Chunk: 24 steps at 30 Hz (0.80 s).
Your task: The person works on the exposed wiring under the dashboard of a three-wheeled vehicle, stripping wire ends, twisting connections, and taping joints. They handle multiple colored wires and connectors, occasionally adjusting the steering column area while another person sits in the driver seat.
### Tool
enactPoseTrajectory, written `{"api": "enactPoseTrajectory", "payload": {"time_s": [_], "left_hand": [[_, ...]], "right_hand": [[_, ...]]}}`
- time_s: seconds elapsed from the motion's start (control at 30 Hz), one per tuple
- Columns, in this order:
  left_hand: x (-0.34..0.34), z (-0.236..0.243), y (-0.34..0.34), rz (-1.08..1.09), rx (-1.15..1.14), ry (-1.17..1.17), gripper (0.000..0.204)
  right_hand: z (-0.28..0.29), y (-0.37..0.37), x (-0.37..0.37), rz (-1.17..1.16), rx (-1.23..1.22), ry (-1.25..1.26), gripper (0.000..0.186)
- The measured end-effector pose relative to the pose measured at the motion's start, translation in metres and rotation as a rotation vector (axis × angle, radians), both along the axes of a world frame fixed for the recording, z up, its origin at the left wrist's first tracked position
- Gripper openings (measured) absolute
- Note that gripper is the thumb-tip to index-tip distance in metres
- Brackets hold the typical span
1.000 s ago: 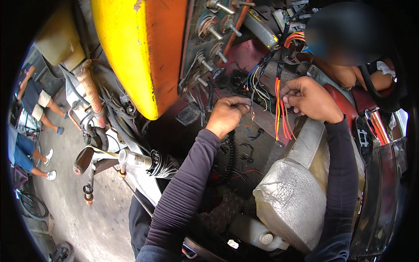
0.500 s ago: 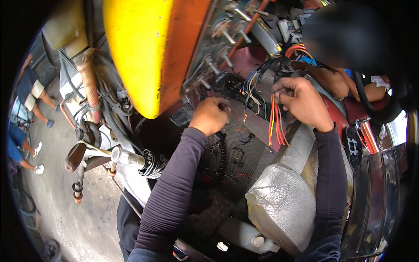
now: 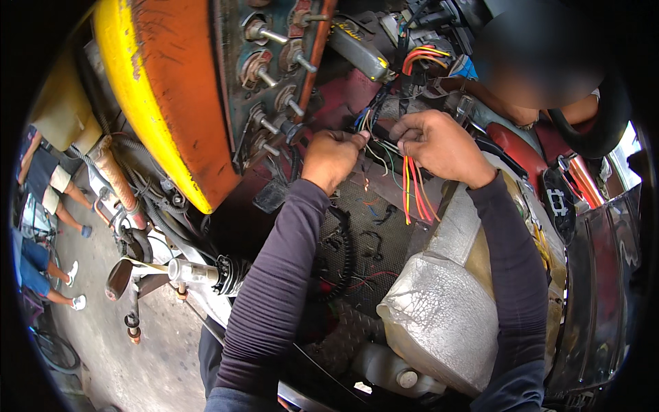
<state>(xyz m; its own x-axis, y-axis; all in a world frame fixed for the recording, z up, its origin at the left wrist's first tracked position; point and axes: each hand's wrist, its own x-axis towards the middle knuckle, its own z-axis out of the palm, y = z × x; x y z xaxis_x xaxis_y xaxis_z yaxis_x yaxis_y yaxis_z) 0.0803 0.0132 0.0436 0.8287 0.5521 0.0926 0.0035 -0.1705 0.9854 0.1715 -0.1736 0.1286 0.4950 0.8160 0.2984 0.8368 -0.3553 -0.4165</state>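
My left hand (image 3: pixel 331 161) pinches at a bundle of thin wires (image 3: pixel 365 123), dark, white and green, that comes down from above. Its fingertips partly hide which strands they hold. Close to its right, my right hand (image 3: pixel 446 150) is closed on red, yellow and orange wires (image 3: pixel 414 192), whose loose ends hang below the fingers. A thin strand or two runs between the hands. A pale wire end (image 3: pixel 366 181) dangles over the dark textured floor (image 3: pixel 360 240).
A panel with metal switch stems (image 3: pixel 268 75) and a yellow-orange body panel (image 3: pixel 178 103) stand at upper left. A silver padded cover (image 3: pixel 439 302) bulges below my right arm. Another person's forearm (image 3: pixel 491 103) is at upper right. A plastic container (image 3: pixel 391 371) lies low.
My view has shifted, with the panels sliding left. My left hand now reaches the thin wire bundle; my right hand has come closer to it, still holding the coloured wires.
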Motion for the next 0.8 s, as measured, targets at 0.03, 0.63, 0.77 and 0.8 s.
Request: {"api": "enactPoseTrajectory", "payload": {"time_s": [0.03,0.63,0.77,0.8], "left_hand": [[0.002,0.001,0.000,-0.012,-0.046,-0.026,0.027],[-0.018,-0.002,0.019,-0.209,-0.520,-0.114,0.015],[-0.015,-0.006,0.019,-0.263,-0.477,-0.132,0.020],[-0.015,-0.007,0.019,-0.280,-0.453,-0.133,0.022]], "right_hand": [[0.001,-0.001,0.001,0.007,-0.025,0.029,0.024],[0.008,-0.006,0.001,-0.002,-0.057,0.166,0.026],[0.008,-0.007,0.001,-0.006,-0.043,0.164,0.026],[0.008,-0.006,0.000,0.016,-0.041,0.168,0.027]]}}
